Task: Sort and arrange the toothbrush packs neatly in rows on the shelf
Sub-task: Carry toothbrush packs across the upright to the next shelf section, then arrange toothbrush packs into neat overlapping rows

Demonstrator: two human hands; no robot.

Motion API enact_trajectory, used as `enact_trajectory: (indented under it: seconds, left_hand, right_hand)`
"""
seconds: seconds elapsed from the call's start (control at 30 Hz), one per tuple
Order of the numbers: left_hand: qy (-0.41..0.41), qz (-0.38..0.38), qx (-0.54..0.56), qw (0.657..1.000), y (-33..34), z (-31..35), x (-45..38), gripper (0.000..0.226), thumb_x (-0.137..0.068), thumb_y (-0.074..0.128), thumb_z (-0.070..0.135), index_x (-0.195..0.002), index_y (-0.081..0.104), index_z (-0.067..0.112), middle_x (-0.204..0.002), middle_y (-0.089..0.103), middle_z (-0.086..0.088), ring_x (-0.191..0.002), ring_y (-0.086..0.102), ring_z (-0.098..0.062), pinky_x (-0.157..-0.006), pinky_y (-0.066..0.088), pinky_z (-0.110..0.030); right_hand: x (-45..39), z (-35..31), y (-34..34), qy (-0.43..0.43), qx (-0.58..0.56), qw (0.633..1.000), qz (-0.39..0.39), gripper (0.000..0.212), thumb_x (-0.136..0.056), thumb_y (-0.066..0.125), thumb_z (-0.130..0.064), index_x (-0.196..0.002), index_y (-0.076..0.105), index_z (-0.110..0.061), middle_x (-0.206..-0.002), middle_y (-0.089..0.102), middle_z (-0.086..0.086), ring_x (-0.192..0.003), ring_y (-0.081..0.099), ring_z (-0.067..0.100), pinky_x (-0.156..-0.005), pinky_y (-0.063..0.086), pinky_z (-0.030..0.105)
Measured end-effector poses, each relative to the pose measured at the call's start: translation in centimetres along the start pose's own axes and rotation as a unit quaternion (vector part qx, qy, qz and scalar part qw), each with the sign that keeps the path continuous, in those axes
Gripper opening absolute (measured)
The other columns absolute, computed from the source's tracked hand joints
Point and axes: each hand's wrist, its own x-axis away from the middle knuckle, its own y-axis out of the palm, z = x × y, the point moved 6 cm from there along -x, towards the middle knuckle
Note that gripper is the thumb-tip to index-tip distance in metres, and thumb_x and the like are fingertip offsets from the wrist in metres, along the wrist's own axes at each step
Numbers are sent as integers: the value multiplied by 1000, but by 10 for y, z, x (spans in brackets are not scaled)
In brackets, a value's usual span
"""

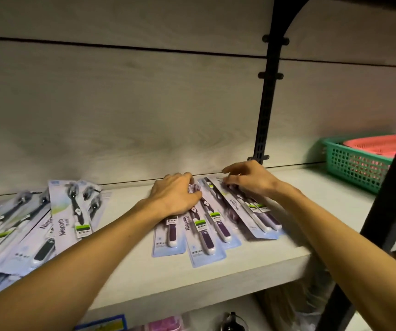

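I see dim, warm light; the pale wooden shelf (252,256) brightest at centre, corners dark, edges bowed, slight blur throughout.

"Niepoth" on black-brush pack (71,211), purple-brush pack (200,232)
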Motion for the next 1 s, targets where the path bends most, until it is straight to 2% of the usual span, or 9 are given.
enact_trajectory:
  seconds: [0.17,0.27,0.4,0.5,0.57,0.7,0.77,0.87,1.0]
  left_hand:
    - [26,-2,40,999,8,6,-2,62,-95,48,58,-148,43,27,-150,49,-3,-135,45,-30,-105,42,-40]
    - [32,9,66,997,4,7,-5,46,-91,56,56,-130,60,32,-134,62,1,-122,56,-27,-97,48,-39]
    - [-2,2,121,993,4,1,-3,23,-84,65,45,-103,65,32,-111,68,8,-99,60,-16,-80,49,-32]
    - [-13,-5,133,991,2,0,-3,22,-82,65,43,-99,66,30,-104,67,12,-99,62,-15,-81,52,-33]
    - [-5,-9,129,992,2,1,-3,24,-82,64,42,-104,65,31,-109,67,10,-103,62,-17,-86,53,-36]
    - [15,3,105,994,5,3,-6,44,-87,63,42,-128,59,24,-130,63,1,-116,58,-21,-90,49,-34]
    - [2,16,95,995,5,-2,-8,54,-87,65,46,-133,56,20,-132,61,-1,-119,57,-22,-88,46,-31]
    - [-26,21,98,995,4,-13,-8,46,-85,67,51,-120,63,22,-125,64,0,-113,59,-23,-89,50,-34]
    - [-54,7,101,993,-2,-22,-9,27,-82,67,48,-99,68,26,-108,69,4,-102,62,-22,-86,52,-35]
  right_hand:
    - [-2,11,9,-18,52,998,-11,31,-87,67,-51,-106,76,-27,-102,74,-12,-97,67,7,-95,52,31]
    - [-1,10,11,-26,64,998,2,30,-91,66,-47,-106,76,-24,-100,75,-8,-95,68,10,-96,53,35]
    - [-2,8,9,-23,96,995,26,25,-90,66,-42,-102,76,-22,-96,76,-2,-91,69,17,-90,55,39]
    - [-3,12,4,-9,124,991,44,17,-85,70,-41,-91,75,-26,-83,74,-4,-81,68,16,-82,57,38]
    - [-5,12,5,-4,132,990,42,15,-84,70,-42,-86,74,-28,-80,73,-5,-79,68,15,-80,57,37]
    - [-4,11,1,5,115,992,52,31,-86,67,-50,-104,73,-26,-104,71,-4,-95,64,16,-87,53,34]
    - [3,1,-5,-8,87,995,53,33,-87,66,-54,-107,72,-29,-106,70,-5,-92,63,13,-86,50,32]
    - [26,-20,-7,-38,75,996,-10,33,-78,71,-62,-93,74,-33,-102,72,-7,-93,64,9,-89,51,33]
    - [75,-33,-1,-48,51,996,-49,58,-55,72,-81,-92,72,-36,-110,69,-11,-106,64,11,-97,53,42]
